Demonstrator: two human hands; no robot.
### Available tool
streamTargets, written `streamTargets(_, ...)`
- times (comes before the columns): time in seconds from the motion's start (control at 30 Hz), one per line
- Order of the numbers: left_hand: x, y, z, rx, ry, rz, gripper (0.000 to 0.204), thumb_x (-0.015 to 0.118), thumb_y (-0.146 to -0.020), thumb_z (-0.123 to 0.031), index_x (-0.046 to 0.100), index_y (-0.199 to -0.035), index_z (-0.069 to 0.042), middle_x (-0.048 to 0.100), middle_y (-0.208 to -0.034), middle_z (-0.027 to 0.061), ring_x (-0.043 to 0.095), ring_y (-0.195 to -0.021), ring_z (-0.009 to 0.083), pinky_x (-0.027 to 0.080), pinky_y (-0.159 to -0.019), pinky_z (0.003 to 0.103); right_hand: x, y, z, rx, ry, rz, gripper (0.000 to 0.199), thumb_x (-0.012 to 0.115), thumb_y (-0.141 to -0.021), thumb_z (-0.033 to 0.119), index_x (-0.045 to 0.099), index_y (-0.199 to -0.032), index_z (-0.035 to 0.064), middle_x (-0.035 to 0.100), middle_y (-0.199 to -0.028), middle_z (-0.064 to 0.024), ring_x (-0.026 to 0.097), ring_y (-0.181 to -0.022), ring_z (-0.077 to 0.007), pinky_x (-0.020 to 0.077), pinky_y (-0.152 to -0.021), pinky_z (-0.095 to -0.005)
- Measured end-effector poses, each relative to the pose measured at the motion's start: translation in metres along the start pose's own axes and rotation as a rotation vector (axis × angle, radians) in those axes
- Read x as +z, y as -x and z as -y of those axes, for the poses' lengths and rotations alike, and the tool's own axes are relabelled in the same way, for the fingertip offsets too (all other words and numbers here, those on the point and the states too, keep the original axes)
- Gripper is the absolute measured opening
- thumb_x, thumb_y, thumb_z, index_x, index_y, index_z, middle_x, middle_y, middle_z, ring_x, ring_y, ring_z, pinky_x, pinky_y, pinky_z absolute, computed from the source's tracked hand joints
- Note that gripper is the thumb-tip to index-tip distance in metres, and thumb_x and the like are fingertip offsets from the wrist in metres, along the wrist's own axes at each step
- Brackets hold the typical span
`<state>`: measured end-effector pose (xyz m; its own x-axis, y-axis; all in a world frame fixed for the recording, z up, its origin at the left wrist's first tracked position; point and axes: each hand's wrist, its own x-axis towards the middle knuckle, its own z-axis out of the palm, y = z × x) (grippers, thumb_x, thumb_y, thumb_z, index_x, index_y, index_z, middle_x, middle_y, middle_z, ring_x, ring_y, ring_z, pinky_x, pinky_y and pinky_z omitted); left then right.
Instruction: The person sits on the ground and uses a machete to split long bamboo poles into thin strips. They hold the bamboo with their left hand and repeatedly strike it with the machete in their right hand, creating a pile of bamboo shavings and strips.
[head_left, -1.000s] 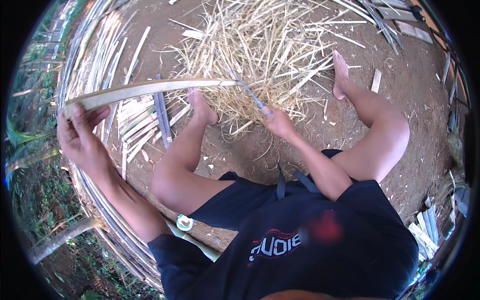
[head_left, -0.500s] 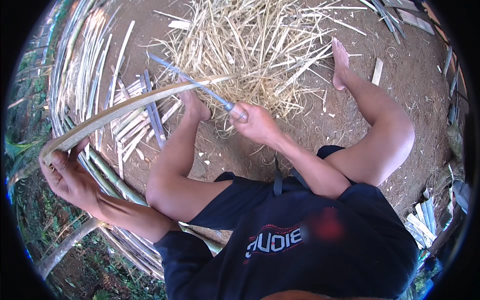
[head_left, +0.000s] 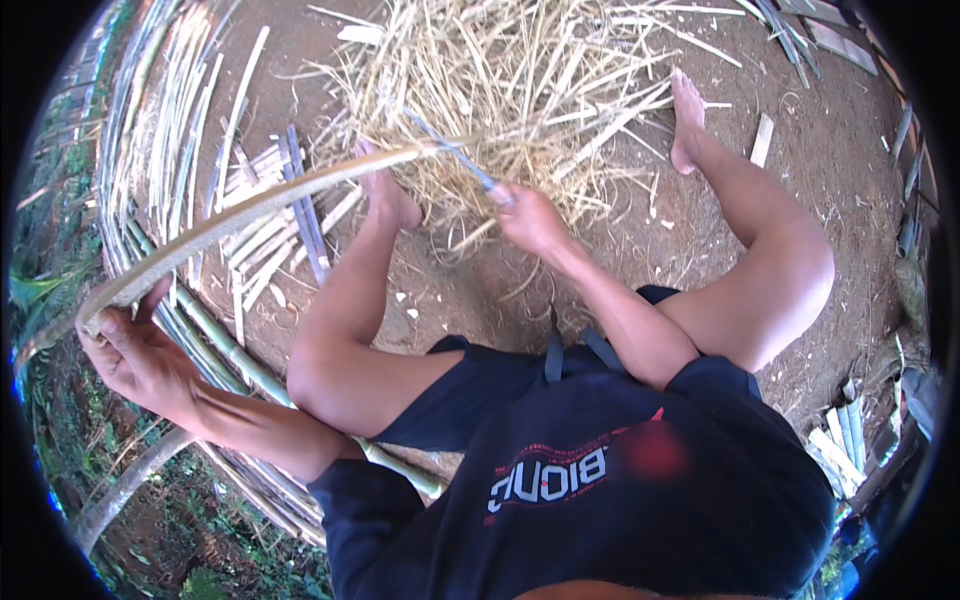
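Outdoor work spot: bare dirt ground (head_left: 800, 180), a heap of pale bamboo shavings (head_left: 520, 90) ahead of the person, a stack of split bamboo slats (head_left: 170, 170) curving along the left edge, greenery beyond it.

Person sits on the ground, knees up, bare feet at the edge of the shavings.

Left hand (head_left: 135, 350): fingers curled tight around the near end of a long bamboo strip (head_left: 240, 222), thumb on top. From those fingers the strip arcs up and to the right, crosses over the left foot (head_left: 385, 195) and ends just beyond the right-hand fingertips.

Right hand (head_left: 530, 218): fist closed on the handle of a knife (head_left: 455, 150). The blade runs up and left from the knuckles and meets the far end of the strip; I can't tell whether the edge is biting or only resting.

Step, as I read it: shaving or thinning the strip, knife working the far end, waste falling onto the heap.

Next move likely needs: left grip kept firm to hold tension in the bowed strip, blade at a shallow angle, stroke directed away from the foot lying right under the strip.
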<state>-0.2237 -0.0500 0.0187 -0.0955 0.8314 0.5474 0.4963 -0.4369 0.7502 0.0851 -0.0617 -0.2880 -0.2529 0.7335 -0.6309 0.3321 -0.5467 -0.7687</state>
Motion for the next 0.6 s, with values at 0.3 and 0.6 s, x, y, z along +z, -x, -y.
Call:
streamTargets(0.3, 0.007, -0.002, -0.001, -0.001, -0.073, 0.001, 0.029, 0.052, -0.099, -0.023, 0.058, -0.106, 0.004, 0.064, -0.097, 0.0133, 0.066, -0.089, 0.0189, 0.062, -0.078, 0.037, 0.006, -0.013, -0.042, -0.006, 0.098, -0.054, 0.026, 0.05, -0.093, 0.011, 0.059, -0.117, 0.0077, 0.055, -0.07, -0.005, 0.051, -0.054, -0.012, 0.0453, -0.048, -0.0294)
streamTargets(0.6, 0.062, -0.009, 0.001, 0.083, -0.295, -0.444, 0.024, 0.052, -0.098, -0.017, 0.06, -0.108, 0.003, 0.067, -0.092, 0.0141, 0.06, -0.065, 0.0128, 0.054, -0.054, 0.024, 0.001, -0.041, -0.09, 0.183, 0.053, -0.114, 0.014, 0.061, -0.08, 0.012, 0.057, -0.091, 0.0051, 0.062, -0.074, -0.0113, 0.063, -0.069, -0.0191, 0.0499, -0.064, -0.0355)
